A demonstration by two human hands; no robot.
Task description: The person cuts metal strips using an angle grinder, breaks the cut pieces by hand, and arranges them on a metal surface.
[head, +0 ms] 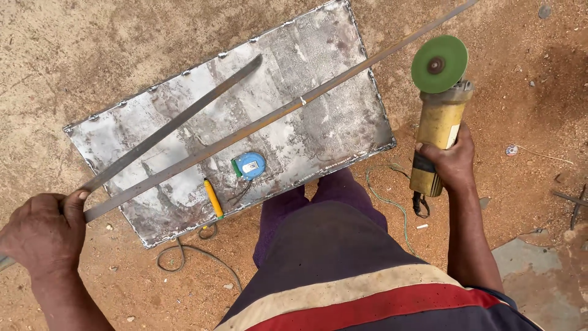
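The left hand (40,236) is clenched around the near end of a short flat steel strip (177,119), which lies slanted on a scuffed rectangular metal sheet (343,116) beside a longer strip (275,113). The right hand (450,160) grips a yellow angle grinder (438,125) (green disc up) above sandy ground (92,49).

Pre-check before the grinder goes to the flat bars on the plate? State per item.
1. Right hand grips the yellow angle grinder by its body: ok.
2. Green disc clear of everything, held over the ground: ok.
3. Left hand holds the near end of the two flat bars: ok.
4. Bars rest across the steel plate: ok; no clamp visible: not ok.
5. Blue tape measure and yellow marker lie on the plate beside the bars: not ok.
6. Disc spinning or stopped: cannot tell.
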